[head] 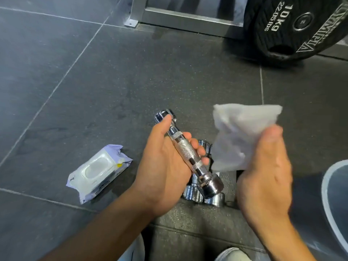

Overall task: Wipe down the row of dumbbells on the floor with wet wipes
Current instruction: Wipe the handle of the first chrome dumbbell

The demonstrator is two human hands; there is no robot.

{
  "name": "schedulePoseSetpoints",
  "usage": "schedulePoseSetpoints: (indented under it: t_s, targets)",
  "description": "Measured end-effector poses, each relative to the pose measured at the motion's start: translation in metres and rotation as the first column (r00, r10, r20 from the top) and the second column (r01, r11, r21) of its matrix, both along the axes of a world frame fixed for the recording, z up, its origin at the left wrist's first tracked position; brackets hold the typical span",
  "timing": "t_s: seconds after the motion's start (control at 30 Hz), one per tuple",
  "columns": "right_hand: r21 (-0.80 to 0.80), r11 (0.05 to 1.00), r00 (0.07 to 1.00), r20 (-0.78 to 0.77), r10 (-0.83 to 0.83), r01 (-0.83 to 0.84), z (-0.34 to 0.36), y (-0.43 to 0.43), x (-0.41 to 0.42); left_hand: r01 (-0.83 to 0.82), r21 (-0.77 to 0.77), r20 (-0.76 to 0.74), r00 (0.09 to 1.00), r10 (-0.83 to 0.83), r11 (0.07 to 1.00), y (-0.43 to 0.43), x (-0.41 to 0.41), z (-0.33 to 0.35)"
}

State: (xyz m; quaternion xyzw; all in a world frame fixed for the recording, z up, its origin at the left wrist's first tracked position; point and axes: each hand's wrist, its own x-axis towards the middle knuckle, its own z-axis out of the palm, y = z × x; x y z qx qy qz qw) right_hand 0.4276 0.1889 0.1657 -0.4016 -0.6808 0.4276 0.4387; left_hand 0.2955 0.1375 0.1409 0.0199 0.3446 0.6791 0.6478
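The left hand (162, 166) holds the chrome dumbbell (185, 151) above the floor (113, 81), fingers (196, 142) curled round its handle, long axis running far-left to near-right, and the right hand (263, 178) pinches the wet wipe (243, 132) just beside it.

The dark tiled floor (94, 81) carries a wipes pack (98, 172), chrome dumbbells (194, 193) and a black weight plate (293, 29).
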Motion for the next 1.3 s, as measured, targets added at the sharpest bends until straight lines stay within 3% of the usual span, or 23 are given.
schedulePoseSetpoints:
  t_s: [0.03, 0.1, 0.13, 0.17, 0.27, 0.37, 0.43, 0.57, 0.67, 0.8, 0.97, 1.13, 1.3]
  targets:
    - [0.015, 0.979, 0.977, 0.081, 0.200, -0.201, -0.001, -0.001, -0.004, 0.031, -0.008, 0.011, 0.999, -0.031, 1.000, -0.002, 0.001, 0.000]
    - [-0.042, 0.826, 0.764, 0.356, 0.539, -0.563, -0.014, -0.001, 0.000, 0.068, -0.048, 0.039, 0.997, -0.066, 0.997, -0.007, 0.000, -0.002]
    - [-0.035, 0.744, 0.643, 0.479, 0.598, -0.667, -0.020, 0.001, 0.005, 0.092, -0.064, 0.073, 0.993, -0.088, 0.994, -0.010, -0.002, -0.004]
    - [-0.026, 0.705, 0.584, 0.539, 0.607, -0.708, -0.024, 0.002, 0.011, 0.124, -0.073, 0.105, 0.988, -0.116, 0.990, -0.013, -0.004, -0.003]
    - [0.052, 0.739, 0.663, 0.486, 0.569, -0.672, -0.025, -0.002, 0.023, 0.182, -0.070, 0.172, 0.971, -0.167, 0.981, -0.018, -0.005, -0.004]
    - [0.243, 0.814, 0.791, 0.488, 0.368, -0.528, -0.031, -0.008, 0.026, 0.124, -0.083, 0.128, 0.985, -0.113, 0.989, -0.017, 0.000, -0.008]
    - [0.276, 0.861, 0.822, 0.516, 0.241, -0.426, -0.035, -0.012, 0.024, 0.086, -0.075, 0.066, 0.995, -0.081, 0.993, -0.016, 0.001, -0.012]
    - [0.275, 0.917, 0.717, 0.697, 0.017, -0.289, -0.036, -0.021, 0.016, 0.033, -0.127, -0.044, 0.998, -0.039, 0.991, -0.017, -0.001, -0.020]
    - [0.325, 0.915, 0.665, 0.742, -0.090, -0.239, -0.041, -0.033, 0.008, 0.032, -0.135, -0.070, 0.997, -0.042, 0.990, -0.019, -0.001, -0.024]
    - [0.309, 0.929, 0.657, 0.747, -0.105, -0.203, -0.052, -0.037, -0.002, 0.035, -0.130, -0.073, 0.996, -0.045, 0.991, -0.020, 0.001, -0.028]
    - [0.332, 0.924, 0.761, 0.645, -0.075, -0.190, -0.052, -0.031, -0.013, 0.034, -0.108, -0.058, 0.997, -0.041, 0.994, -0.024, 0.003, -0.027]
    - [0.326, 0.922, 0.799, 0.601, -0.029, -0.211, -0.053, -0.029, -0.019, 0.049, -0.046, -0.062, 0.997, -0.052, 0.998, -0.028, 0.005, -0.029]
    - [0.384, 0.909, 0.931, 0.366, 0.013, -0.164, -0.050, -0.027, -0.017, 0.085, 0.021, 0.020, 0.996, -0.086, 0.996, -0.026, 0.005, -0.032]
